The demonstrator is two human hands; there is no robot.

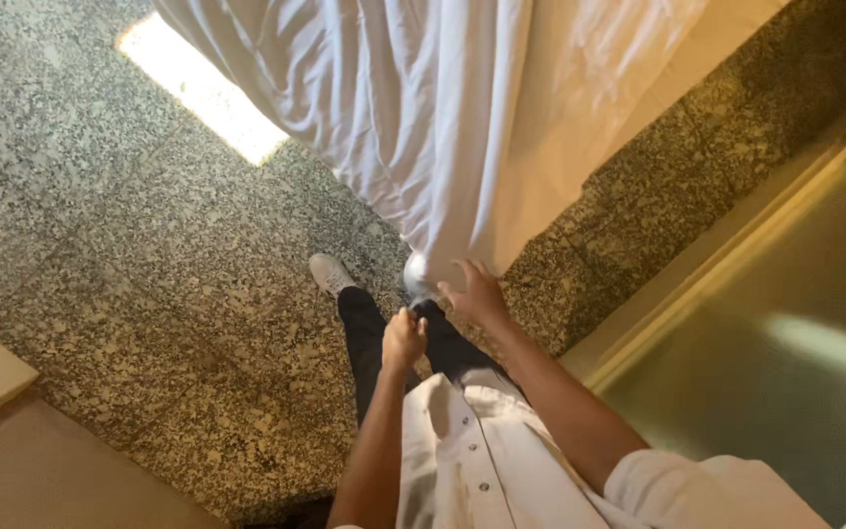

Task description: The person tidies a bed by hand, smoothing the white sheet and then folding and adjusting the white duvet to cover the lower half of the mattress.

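As the head camera looks straight down, the person stands on a speckled granite floor (129, 255) with a white sheet (413, 118) hanging in long folds from the top of the frame to a point just ahead of both hands. The left hand (403, 338) is closed into a loose fist, knuckles up, low over the dark trousers (369, 343); whether anything is pinched inside it cannot be told, as the fingers curl away from the camera. The right hand (477, 294) is open, fingers spread and slightly curled, its fingertips at the lower corner of the sheet; contact appears likely but a firm grip cannot be confirmed. The sheet's lowest corner ends just above a white shoe (418, 279), which it partly hides, and a second white shoe (330, 274) stands to the left of it. A white buttoned shirt (472, 451) fills the bottom centre. A bright patch of sunlight (198, 88) lies on the floor beside the sheet. A pale raised ledge (697, 264) runs diagonally at right.
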